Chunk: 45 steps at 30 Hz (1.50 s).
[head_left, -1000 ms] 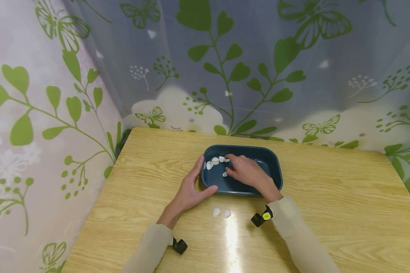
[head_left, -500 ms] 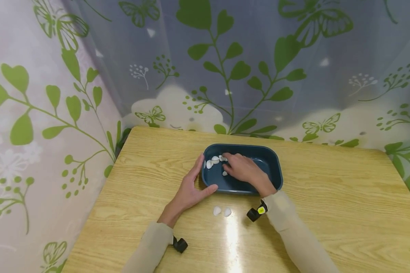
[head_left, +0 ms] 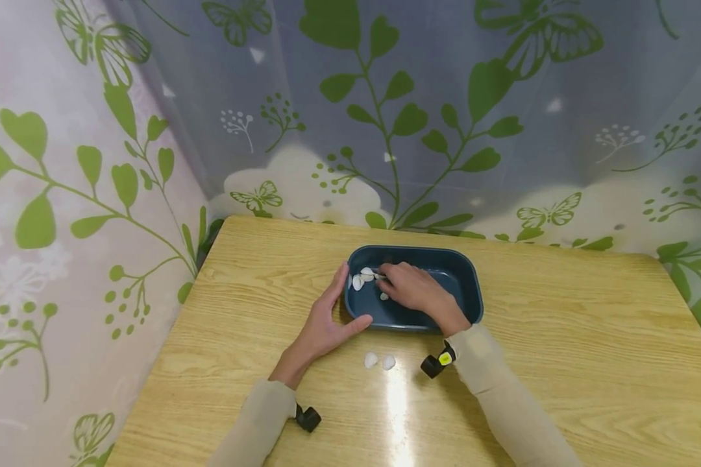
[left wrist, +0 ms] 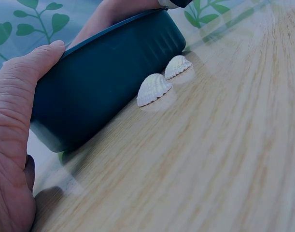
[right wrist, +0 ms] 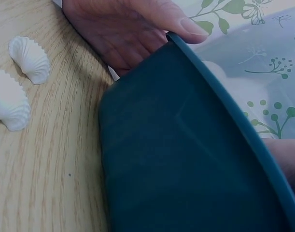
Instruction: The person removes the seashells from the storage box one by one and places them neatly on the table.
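Observation:
A dark blue plastic basin (head_left: 411, 328) stands on the table. My left hand (head_left: 322, 327) is spread around its near left corner, with straight fingers along the left wall and the thumb on the front rim. My right hand (head_left: 413, 287) reaches inside and pinches a white seashell, mostly hidden by the fingers. Just left of those fingertips lies a group of white seashells (head_left: 358, 282) by the basin's left wall. Below the right hand a smaller seashell (head_left: 384, 296) lies on the basin floor.
Two ribbed white seashells, a left one (head_left: 370, 360) and a right one (head_left: 389, 362), lie on the wooden table (head_left: 561, 337) in front of the basin. A leaf-patterned curtain (head_left: 420, 130) hangs behind the table, and another stretch runs along its left side.
My right hand has shifted slightly left inside the basin, its fingers closing over the seashell beside the group. My left hand stays at the basin's corner. The table seashells have not moved.

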Available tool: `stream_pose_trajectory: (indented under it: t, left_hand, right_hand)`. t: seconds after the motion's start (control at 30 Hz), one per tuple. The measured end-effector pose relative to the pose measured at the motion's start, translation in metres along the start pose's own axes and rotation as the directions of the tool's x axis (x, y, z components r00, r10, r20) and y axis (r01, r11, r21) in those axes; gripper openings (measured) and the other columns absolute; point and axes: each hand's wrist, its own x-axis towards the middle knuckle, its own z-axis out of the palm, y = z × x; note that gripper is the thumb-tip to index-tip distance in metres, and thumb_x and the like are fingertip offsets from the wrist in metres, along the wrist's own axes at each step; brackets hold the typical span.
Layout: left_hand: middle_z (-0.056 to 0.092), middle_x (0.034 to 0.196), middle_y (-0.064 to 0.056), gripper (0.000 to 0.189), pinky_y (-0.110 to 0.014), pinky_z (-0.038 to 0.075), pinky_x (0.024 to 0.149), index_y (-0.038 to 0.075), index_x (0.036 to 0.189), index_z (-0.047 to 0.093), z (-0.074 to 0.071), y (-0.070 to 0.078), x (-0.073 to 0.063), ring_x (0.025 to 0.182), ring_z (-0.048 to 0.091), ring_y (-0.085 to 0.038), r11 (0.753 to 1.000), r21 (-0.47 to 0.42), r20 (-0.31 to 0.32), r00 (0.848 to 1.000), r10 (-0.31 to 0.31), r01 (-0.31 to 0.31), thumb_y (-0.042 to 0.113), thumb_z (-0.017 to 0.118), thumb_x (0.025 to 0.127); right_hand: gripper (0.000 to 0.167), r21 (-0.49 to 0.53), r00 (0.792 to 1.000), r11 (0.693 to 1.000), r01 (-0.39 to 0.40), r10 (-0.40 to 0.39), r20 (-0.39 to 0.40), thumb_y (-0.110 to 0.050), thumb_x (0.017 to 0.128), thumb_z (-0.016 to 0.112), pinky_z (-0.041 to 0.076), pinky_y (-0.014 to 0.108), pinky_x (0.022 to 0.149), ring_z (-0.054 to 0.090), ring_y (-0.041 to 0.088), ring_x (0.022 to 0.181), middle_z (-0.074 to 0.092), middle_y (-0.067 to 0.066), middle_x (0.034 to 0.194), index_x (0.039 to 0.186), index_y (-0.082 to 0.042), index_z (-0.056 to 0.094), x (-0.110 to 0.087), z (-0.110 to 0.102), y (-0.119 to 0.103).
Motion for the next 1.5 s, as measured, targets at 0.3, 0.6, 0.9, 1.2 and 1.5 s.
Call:
stream_pose_trajectory:
  t: [0.3, 0.6, 0.9, 1.2, 1.5]
  left_hand:
    - [0.011, 0.176, -0.003, 0.105, -0.05, 0.02, 0.128, 0.028, 0.17, 0.009, 0.0, -0.001, 0.0, 0.16, 0.012, -0.011, 1.0, 0.004, 0.002, 1.0, -0.005, 0.005, 0.053, 0.076, 0.093]
    - [0.011, 0.176, -0.001, 0.105, -0.05, 0.02, 0.128, 0.031, 0.169, 0.009, 0.0, -0.001, 0.0, 0.16, 0.012, -0.012, 1.0, 0.009, -0.002, 1.0, -0.008, 0.008, 0.051, 0.078, 0.092]
    - [0.011, 0.176, -0.006, 0.106, -0.053, 0.02, 0.128, 0.025, 0.17, 0.01, 0.0, 0.0, 0.001, 0.161, 0.011, -0.016, 1.0, 0.0, -0.003, 1.0, 0.019, -0.019, 0.044, 0.08, 0.093]
    - [0.011, 0.176, -0.002, 0.105, -0.049, 0.02, 0.128, 0.029, 0.17, 0.01, 0.0, -0.001, 0.0, 0.16, 0.011, -0.012, 1.0, -0.004, 0.0, 1.0, 0.01, -0.01, 0.048, 0.078, 0.093]
    - [0.011, 0.176, -0.004, 0.105, -0.05, 0.02, 0.128, 0.027, 0.17, 0.009, 0.0, -0.002, 0.0, 0.16, 0.012, -0.013, 1.0, -0.006, -0.001, 1.0, 0.011, -0.011, 0.049, 0.078, 0.093]
  right_hand:
    - [0.022, 0.011, 1.0, 1.0, -0.005, 0.005, 0.003, -0.018, 0.108, 0.059, 0.048, 0.03, 0.061, 0.057, 0.013, 0.065, 0.067, 0.002, 0.086, 0.114, -0.003, 0.074, 0.0, -0.001, -0.001]
    - [0.031, 0.138, 1.0, 0.99, -0.01, 0.012, -0.009, -0.015, 0.109, 0.055, 0.041, 0.029, 0.058, 0.048, 0.013, 0.057, 0.055, 0.001, 0.069, 0.082, -0.005, 0.067, 0.0, -0.002, 0.008]
    - [0.044, 0.125, 0.987, 0.981, -0.151, 0.157, -0.033, -0.014, 0.108, 0.051, 0.035, 0.029, 0.055, 0.042, 0.015, 0.053, 0.041, -0.002, 0.061, 0.064, -0.015, 0.046, -0.002, -0.004, 0.007]
    - [0.014, 0.054, 0.997, 0.996, -0.07, 0.072, -0.035, -0.014, 0.105, 0.061, 0.043, 0.029, 0.058, 0.052, 0.014, 0.061, 0.063, 0.002, 0.078, 0.105, -0.005, 0.073, -0.006, -0.007, 0.007]
    - [0.026, 0.052, 0.998, 0.997, 0.061, -0.062, 0.003, -0.009, 0.102, 0.067, 0.04, 0.026, 0.055, 0.048, 0.01, 0.055, 0.056, -0.003, 0.066, 0.128, -0.005, 0.069, -0.005, -0.004, 0.01]
